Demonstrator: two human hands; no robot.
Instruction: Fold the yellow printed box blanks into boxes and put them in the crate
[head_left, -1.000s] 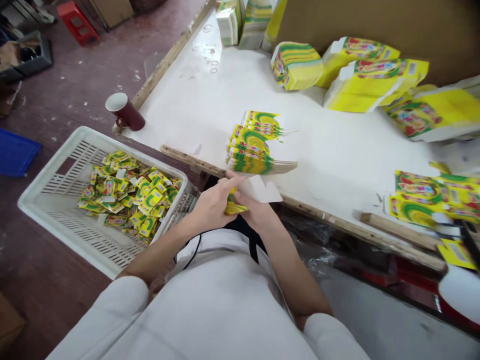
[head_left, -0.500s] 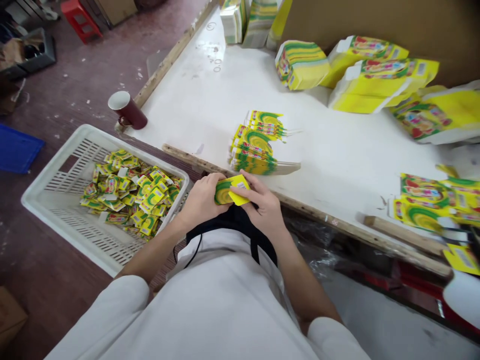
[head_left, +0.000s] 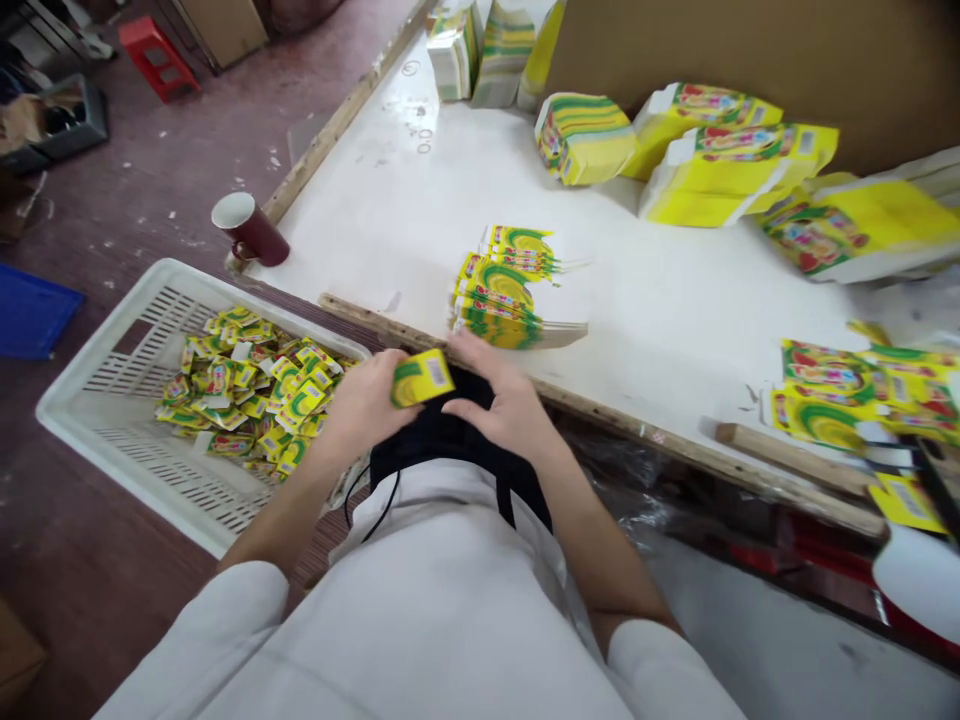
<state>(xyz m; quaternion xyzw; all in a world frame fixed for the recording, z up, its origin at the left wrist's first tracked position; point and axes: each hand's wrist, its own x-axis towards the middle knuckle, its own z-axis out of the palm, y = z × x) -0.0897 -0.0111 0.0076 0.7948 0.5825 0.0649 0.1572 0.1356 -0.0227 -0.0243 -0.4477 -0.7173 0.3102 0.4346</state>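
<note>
- Left hand [head_left: 365,402], centre of frame: closed on one small carton [head_left: 424,378], thin printed card, flat-sided and oblong, yellow and green, with a barcode on the end facing right.
- Right hand [head_left: 504,402], just right of centre: open, thumb and fingers parted around a gap, just beside the carton's free end, gripping nothing.
- Crate [head_left: 97,395], left of frame: one, white plastic, slotted walls, rounded rim. Inside, a loose heap of small folded cartons [head_left: 247,385] (overlapping too much for a fair count).
- Worktable [head_left: 660,300]: smooth white top, scuffed, with a rough wooden strip [head_left: 630,429] along its near edge.
- Centre, above the hands: two fanned stacks of flat carton blanks [head_left: 495,300], edges layered, the nearer stack the thicker.
- Top centre: three upright bundles [head_left: 504,55] of printed card, side by side. Upper right: at least four more blocky yellow packs [head_left: 739,175], near a brown board [head_left: 750,50].
- Mug [head_left: 259,235], left of centre: one, glossy dark red, cylindrical, pale inside, tilted by the wide view.
- Upper left: one red plastic stool [head_left: 159,60] on a worn, speckled floor [head_left: 217,125].
- Lower right: one plain wooden bar [head_left: 795,460], beside more printed blanks [head_left: 832,395].
</note>
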